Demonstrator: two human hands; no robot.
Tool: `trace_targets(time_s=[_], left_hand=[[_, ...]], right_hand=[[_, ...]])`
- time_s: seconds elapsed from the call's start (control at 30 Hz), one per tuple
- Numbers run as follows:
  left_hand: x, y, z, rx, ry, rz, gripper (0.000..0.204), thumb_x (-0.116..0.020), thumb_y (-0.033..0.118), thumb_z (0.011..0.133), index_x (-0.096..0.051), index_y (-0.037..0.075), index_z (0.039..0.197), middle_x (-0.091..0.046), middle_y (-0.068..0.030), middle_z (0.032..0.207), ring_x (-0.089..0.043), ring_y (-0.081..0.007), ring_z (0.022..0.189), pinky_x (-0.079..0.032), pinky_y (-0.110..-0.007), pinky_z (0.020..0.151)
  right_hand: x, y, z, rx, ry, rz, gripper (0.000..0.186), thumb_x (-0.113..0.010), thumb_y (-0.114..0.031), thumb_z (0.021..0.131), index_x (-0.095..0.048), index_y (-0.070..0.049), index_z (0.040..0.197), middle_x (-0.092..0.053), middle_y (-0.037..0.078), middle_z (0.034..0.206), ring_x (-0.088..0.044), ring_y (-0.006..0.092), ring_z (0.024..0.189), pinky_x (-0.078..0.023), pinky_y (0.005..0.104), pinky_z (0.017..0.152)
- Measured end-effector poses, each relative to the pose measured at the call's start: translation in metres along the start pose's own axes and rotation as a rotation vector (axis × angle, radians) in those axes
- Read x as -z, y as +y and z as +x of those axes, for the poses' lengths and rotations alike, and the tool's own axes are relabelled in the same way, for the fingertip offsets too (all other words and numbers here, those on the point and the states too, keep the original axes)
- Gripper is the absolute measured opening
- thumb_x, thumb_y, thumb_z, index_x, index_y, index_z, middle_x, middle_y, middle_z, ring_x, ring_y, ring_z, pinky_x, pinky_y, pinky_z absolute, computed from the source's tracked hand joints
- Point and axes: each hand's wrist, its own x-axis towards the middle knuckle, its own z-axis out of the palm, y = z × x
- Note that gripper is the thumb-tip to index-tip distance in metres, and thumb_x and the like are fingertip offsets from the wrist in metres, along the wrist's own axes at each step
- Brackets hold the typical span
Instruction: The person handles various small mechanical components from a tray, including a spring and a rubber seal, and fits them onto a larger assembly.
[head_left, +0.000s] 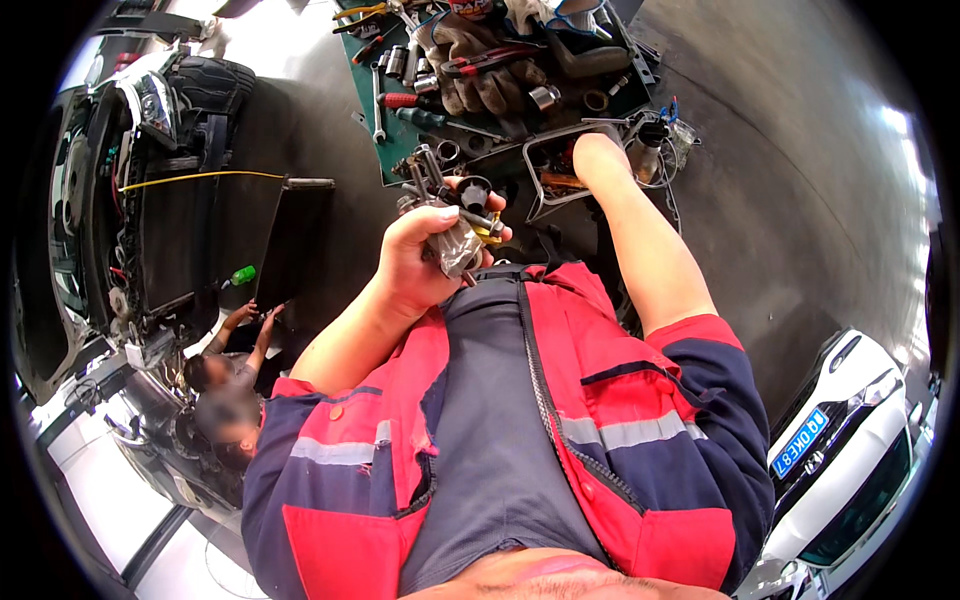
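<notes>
My left hand (430,245) is closed around a handful of bolts and small metal parts (430,175), held in front of my waist. Among them are a black flanged cap-like piece (475,193) and a crumpled clear plastic bag (457,248); something yellow shows beneath the fingers. My right hand (597,155) reaches down into an open metal-rimmed tray (537,190) at the near edge of the tool cart. Its fingers are hidden inside, so what they touch does not show. Dark small parts and an orange-brown piece (562,181) lie in that tray.
On the green-topped cart (362,75) lie work gloves (480,75), a wrench (378,105), screwdrivers (420,117) and several sockets (397,62). A bottle (645,150) stands right of the tray. Two people crouch by a dismantled car (150,110) at left; a white car (850,400) is at lower right.
</notes>
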Motion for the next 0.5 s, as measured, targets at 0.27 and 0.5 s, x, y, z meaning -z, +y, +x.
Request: trace_targets(time_s=[0.27, 0.5], left_hand=[[-0.001, 0.0, -0.01, -0.079, 0.007, -0.071, 0.035, -0.056, 0.013, 0.083, -0.052, 0.008, 0.117, -0.059, -0.0246, 0.115, -0.065, -0.0405, 0.097, -0.061, -0.042, 0.065], [-0.009, 0.008, -0.012, -0.078, 0.061, 0.018, 0.037, -0.055, 0.015, 0.083, -0.05, 0.01, 0.119, -0.059, -0.0232, 0.116, -0.065, -0.04, 0.097, -0.06, -0.04, 0.064]], right_hand=[[0.003, 0.013, -0.042, 0.498, 0.688, 0.379, 0.022, -0.053, -0.007, 0.089, -0.059, 0.005, 0.107, -0.064, 0.025, 0.1, -0.063, 0.039, 0.091, -0.052, 0.0411, 0.081], [0.08, -0.011, -0.171, 0.622, -0.171, 1.915, 0.017, -0.056, -0.005, 0.096, -0.059, 0.001, 0.112, -0.068, 0.016, 0.108, -0.066, 0.0141, 0.081, -0.052, 0.0244, 0.069]])
